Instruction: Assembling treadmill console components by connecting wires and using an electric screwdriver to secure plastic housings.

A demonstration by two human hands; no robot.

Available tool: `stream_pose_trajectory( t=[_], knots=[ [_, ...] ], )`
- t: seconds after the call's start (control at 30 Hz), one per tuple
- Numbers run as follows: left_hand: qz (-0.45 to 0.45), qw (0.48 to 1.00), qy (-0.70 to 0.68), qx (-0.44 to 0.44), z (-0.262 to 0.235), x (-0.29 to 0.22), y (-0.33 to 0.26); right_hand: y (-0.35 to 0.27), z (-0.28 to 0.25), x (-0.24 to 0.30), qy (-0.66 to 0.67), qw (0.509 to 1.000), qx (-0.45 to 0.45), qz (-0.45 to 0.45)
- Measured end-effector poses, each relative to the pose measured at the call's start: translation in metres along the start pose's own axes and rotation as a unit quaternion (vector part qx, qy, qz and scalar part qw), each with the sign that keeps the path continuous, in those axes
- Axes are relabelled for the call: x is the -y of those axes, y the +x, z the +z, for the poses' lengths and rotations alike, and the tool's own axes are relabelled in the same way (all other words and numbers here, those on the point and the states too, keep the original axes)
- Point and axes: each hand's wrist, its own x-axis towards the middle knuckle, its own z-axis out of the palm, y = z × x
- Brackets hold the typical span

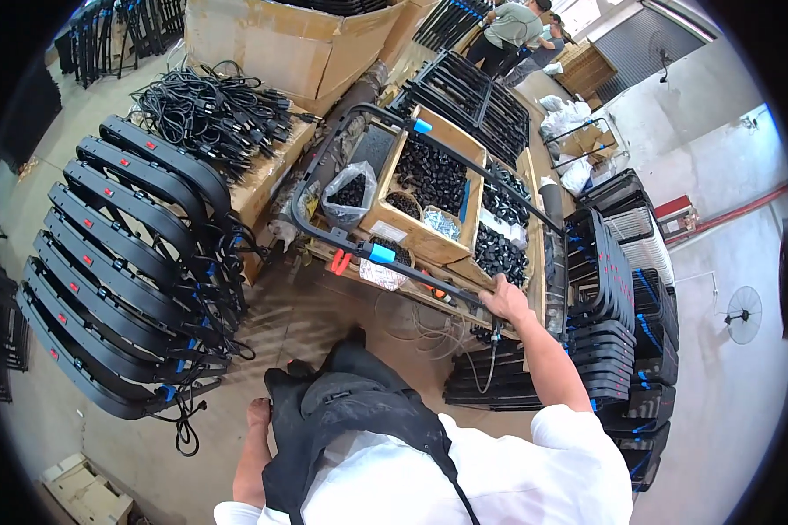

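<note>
My right hand [506, 299] is closed around the near rail of a black U-shaped tube frame [442, 283]. This frame lies across the workbench, over its wooden parts boxes, with blue pieces on both rails. Low at my left side hangs my left hand [259, 411], beside my dark apron; its fingers are too small and turned away to read. Under the frame, a wooden box [385, 214] holds many small black parts and small tubs. A clear plastic bag [350, 192] of black bits sits left of it. Just below my right hand hangs a tool on a hose [494, 343].
Curved black frames with red switches [118, 262] stand stacked at left. Black power cords [210, 114] lie heaped on a cardboard box. More black frames [600, 271] are stacked at right, near a wall fan [744, 313]. Other people [512, 31] are at the back.
</note>
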Motion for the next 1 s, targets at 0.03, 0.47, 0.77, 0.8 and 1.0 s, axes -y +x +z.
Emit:
stream_pose_trajectory(
  t=[0.03,0.47,0.77,0.8,1.0],
  knots=[
    [0.001,1.0,0.0,0.004,0.0,0.007,0.003,0.013,0.029,-0.03,-0.005,0.98,-0.137,-0.144],
    [-0.077,0.971,-0.222,0.03,-0.014,-0.01,0.041,0.011,-0.011,-0.014,-0.192,0.98,0.025,-0.055],
    [0.008,1.0,0.0,0.004,0.002,-0.085,0.062,-0.031,-0.027,0.001,-0.131,0.989,-0.022,-0.062],
    [0.041,0.998,-0.046,0.03,0.002,-0.094,0.068,-0.024,-0.025,-0.001,-0.131,0.989,-0.017,-0.065],
    [0.095,0.986,-0.109,0.083,0.011,-0.128,0.088,-0.014,-0.02,0.012,-0.169,0.982,0.032,-0.083]
  ],
)
